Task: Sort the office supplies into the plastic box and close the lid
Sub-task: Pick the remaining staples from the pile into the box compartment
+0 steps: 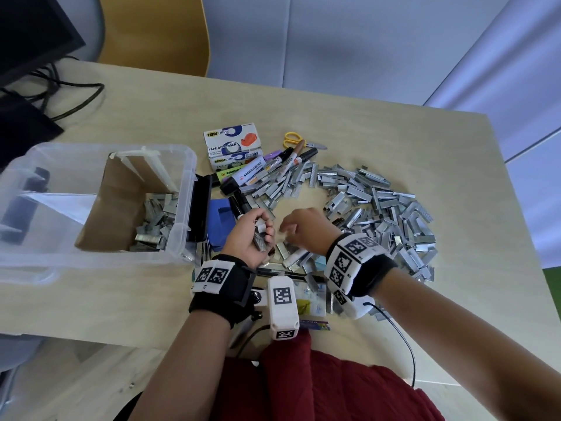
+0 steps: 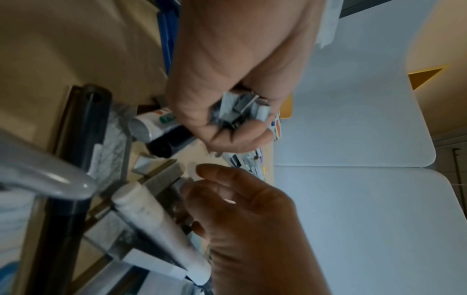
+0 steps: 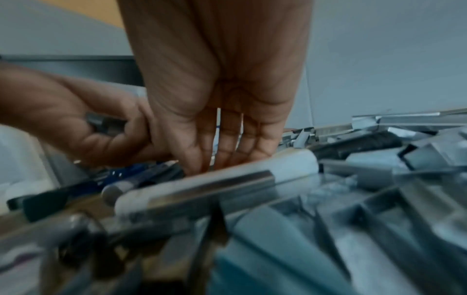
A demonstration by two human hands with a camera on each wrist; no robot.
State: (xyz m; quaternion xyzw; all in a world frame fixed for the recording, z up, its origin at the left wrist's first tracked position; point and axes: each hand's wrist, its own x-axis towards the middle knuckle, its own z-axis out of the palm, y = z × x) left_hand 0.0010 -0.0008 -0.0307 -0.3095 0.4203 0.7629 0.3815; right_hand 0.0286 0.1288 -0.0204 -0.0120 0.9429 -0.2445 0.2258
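Note:
A clear plastic box (image 1: 185, 165) stands at the left with staple strips (image 1: 154, 220) in its right compartment. My left hand (image 1: 264, 230) hovers just right of the box and grips a bundle of staple strips (image 2: 237, 113). Close beside it, my right hand (image 1: 288, 227) reaches down with straight fingers (image 3: 202, 157) to the table, touching loose strips (image 1: 283, 249) behind a white tube (image 3: 215, 179). A wide heap of staple strips (image 1: 379, 202) curves around the right side. Markers (image 1: 273, 165), tape dispenser boxes (image 1: 233, 141) and yellow scissors (image 1: 293, 139) lie beyond the hands.
A black case (image 1: 202, 205) and a blue item (image 1: 220, 223) lie against the box's right wall. Cards and small packets (image 1: 306, 302) lie at the near table edge. A monitor (image 1: 30, 31) with cables (image 1: 76, 95) stands far left, a yellow chair (image 1: 158, 31) behind the table.

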